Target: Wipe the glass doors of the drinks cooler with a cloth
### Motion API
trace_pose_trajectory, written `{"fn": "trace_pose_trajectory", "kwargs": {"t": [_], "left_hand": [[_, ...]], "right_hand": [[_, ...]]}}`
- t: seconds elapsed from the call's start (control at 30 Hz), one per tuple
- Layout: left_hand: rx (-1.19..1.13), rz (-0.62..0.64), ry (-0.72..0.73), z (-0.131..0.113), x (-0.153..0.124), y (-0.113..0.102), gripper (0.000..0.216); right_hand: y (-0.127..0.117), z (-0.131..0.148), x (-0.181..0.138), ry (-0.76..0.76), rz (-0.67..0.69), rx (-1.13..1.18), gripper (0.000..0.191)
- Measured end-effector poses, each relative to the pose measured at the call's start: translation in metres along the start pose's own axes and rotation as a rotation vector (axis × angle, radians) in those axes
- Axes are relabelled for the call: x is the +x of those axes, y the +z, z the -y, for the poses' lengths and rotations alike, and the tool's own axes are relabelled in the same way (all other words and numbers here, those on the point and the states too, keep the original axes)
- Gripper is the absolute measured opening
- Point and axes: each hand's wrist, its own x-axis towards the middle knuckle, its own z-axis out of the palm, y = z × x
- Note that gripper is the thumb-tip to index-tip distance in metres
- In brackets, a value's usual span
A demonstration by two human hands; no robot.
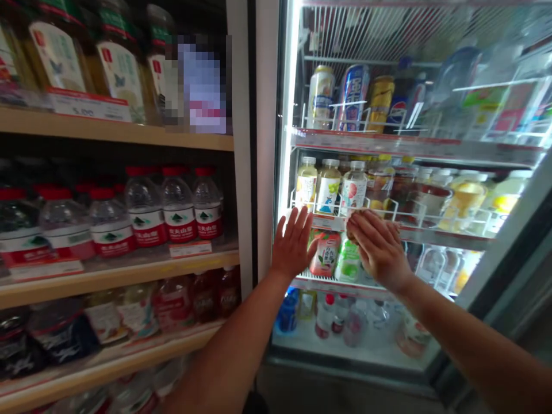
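My left hand lies flat with its fingers spread, against or just in front of the cooler's glass door, near its left edge. My right hand is at the same glass, further right, its fingers pressed together over a crumpled brownish cloth. Only the cloth's edges show past the fingers; the rest is hidden under the hand. Behind the hands, inside the lit cooler, stand a red-labelled drink bottle and a green-and-white one. Light bottles with white caps line the shelf just above.
Cans fill the cooler's upper shelf. Several bottles stand at its bottom. On the left, wooden shelves hold red-capped water bottles and other drinks. The cooler's frame runs down the right side.
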Motion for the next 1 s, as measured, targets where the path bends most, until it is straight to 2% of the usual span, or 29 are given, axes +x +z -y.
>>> {"fn": "trace_pose_trajectory", "kwargs": {"t": [0.1, 0.17, 0.23, 0.3, 0.37, 0.43, 0.57, 0.67, 0.8, 1.0], "left_hand": [[-0.005, 0.016, -0.002, 0.000, -0.002, 0.001, 0.079], [-0.008, 0.022, -0.003, 0.000, -0.002, 0.000, 0.079], [-0.012, 0.025, -0.005, 0.000, -0.002, 0.000, 0.079], [-0.013, 0.019, -0.002, 0.000, -0.002, 0.000, 0.079], [-0.013, 0.014, 0.003, 0.001, -0.002, 0.000, 0.079], [-0.014, 0.019, 0.002, 0.001, -0.002, 0.000, 0.078], [-0.004, 0.023, -0.004, 0.000, -0.002, 0.000, 0.077], [0.004, 0.007, -0.002, 0.000, -0.002, 0.000, 0.076], [0.004, -0.006, 0.009, 0.000, -0.001, 0.000, 0.077], [-0.011, 0.022, -0.006, 0.000, -0.003, 0.000, 0.078]], "right_hand": [[-0.011, 0.015, 0.016, 0.082, -0.017, 0.239, 0.066], [-0.022, 0.022, 0.029, 0.202, -0.024, 0.380, 0.063], [-0.029, 0.022, 0.040, 0.347, -0.074, 0.407, 0.060], [-0.031, 0.013, 0.047, 0.422, -0.134, 0.363, 0.053], [-0.026, 0.000, 0.046, 0.380, -0.153, 0.300, 0.046], [-0.017, -0.012, 0.038, 0.265, -0.149, 0.209, 0.045], [-0.001, -0.021, 0.013, 0.116, -0.129, 0.020, 0.063], [0.003, -0.018, 0.002, 0.089, -0.073, -0.026, 0.070], [0.000, -0.017, 0.003, 0.066, -0.009, -0.046, 0.072], [0.002, -0.014, 0.000, 0.049, -0.026, -0.026, 0.070]]}}
